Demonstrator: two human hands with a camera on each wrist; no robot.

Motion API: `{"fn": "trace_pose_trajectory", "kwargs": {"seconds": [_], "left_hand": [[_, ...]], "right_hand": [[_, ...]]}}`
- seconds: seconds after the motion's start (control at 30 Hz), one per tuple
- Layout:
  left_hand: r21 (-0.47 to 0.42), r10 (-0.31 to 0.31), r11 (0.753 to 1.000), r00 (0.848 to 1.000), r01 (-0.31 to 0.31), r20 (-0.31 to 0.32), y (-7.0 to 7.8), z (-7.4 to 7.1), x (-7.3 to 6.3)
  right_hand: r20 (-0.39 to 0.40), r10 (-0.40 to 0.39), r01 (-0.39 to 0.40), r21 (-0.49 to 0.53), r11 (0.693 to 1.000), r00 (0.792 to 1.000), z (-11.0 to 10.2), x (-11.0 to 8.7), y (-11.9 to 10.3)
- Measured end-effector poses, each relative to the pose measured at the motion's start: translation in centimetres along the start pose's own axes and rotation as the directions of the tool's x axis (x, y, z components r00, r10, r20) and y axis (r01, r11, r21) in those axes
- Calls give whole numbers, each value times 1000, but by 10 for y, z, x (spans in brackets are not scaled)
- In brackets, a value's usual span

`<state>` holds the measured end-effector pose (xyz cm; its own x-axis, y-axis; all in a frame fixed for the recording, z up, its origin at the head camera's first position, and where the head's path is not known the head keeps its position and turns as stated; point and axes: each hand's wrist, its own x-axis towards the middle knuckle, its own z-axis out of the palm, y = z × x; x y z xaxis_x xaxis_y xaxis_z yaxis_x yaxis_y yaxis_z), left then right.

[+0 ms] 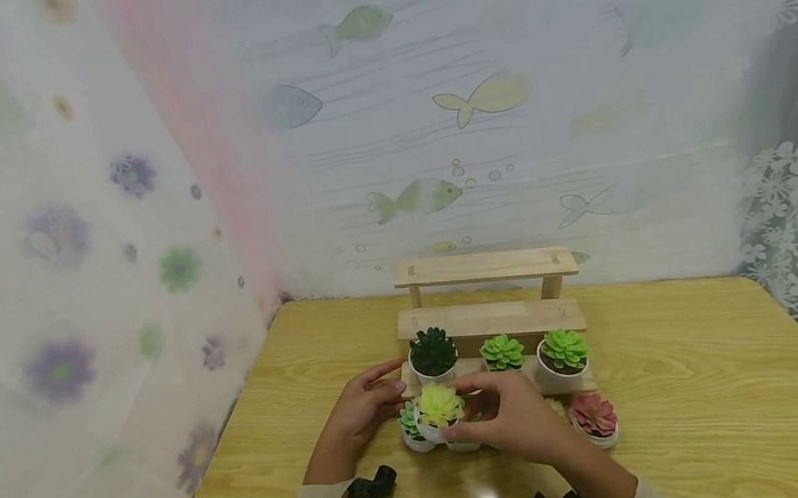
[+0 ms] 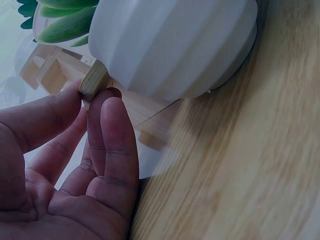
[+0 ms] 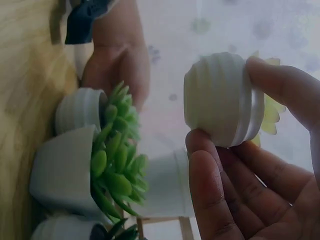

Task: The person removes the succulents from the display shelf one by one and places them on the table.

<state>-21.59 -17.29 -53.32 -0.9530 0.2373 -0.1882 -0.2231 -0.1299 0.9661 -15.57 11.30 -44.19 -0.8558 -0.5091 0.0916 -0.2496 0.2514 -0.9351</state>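
In my right hand (image 1: 510, 418) I am gripping a small white pot (image 3: 217, 100) that is holding a yellow-green succulent (image 1: 439, 403), while on the lowest shelf (image 1: 469, 367) of the stand (image 1: 485, 267) a dark green succulent (image 1: 433, 351) is sitting in a white pot (image 1: 434, 377) by the left end, and two bright green succulents (image 1: 502, 351) are filling the middle and the right corner, the cornermost one rising from brown soil in its own pot (image 1: 558, 381). On the desk (image 1: 726, 374), along that shelf's front edge, a blue-green succulent (image 1: 408, 420) is standing in a ribbed pot (image 1: 419, 445) near the left corner, a squarish pot (image 3: 62, 170) is carrying plump, pointed green leaves (image 3: 115, 170) beside it, and a dusty red rosette (image 1: 595, 414) is sitting in another white pot (image 1: 608, 441) near the right corner. The stand is showing pale, smooth planks, the desk a yellowish wood grain, and the pot in my grip is curving round with broad ridges. My thumb and fingers are clamping its sides, holding it above the desk in front of the shelf's left part, while my left hand (image 1: 362, 405), just to its left, is pinching the left end of that shelf between thumb and fingertips, a gap lying between the two hands
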Motion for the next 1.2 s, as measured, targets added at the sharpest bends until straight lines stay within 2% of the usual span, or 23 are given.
{"fn": "trace_pose_trajectory", "kwargs": {"seconds": [0.3, 0.6, 0.7, 0.83, 0.93, 1.03, 1.2], "left_hand": [[18, -7, 1000, 1000, 7, -9, -1, -2, 0], [13, 5, 1000, 1000, -5, 9, 0, -2, 0], [10, 7, 1000, 1000, -7, 7, 0, -2, 1], [3, 0, 1000, 1000, 0, 5, 0, -2, 2], [4, -2, 1000, 1000, 2, 4, -1, -2, 1], [11, 0, 1000, 1000, 0, 2, 0, -2, 1], [13, 1, 1000, 1000, -1, 7, 0, -1, 0]], "right_hand": [[72, 36, -40, 49, 998, 997, 20, -14, 4], [138, 64, -82, 131, 988, 988, 37, -24, 20], [148, 51, -65, 98, 993, 988, 39, -26, 25], [167, 8, -5, -21, 1000, 986, 41, -27, 31], [166, -24, 45, -123, 991, 986, 43, -28, 32], [163, -31, 61, -185, 981, 986, 45, -29, 32], [162, -9, 38, -180, 983, 987, 47, -28, 36]]}}
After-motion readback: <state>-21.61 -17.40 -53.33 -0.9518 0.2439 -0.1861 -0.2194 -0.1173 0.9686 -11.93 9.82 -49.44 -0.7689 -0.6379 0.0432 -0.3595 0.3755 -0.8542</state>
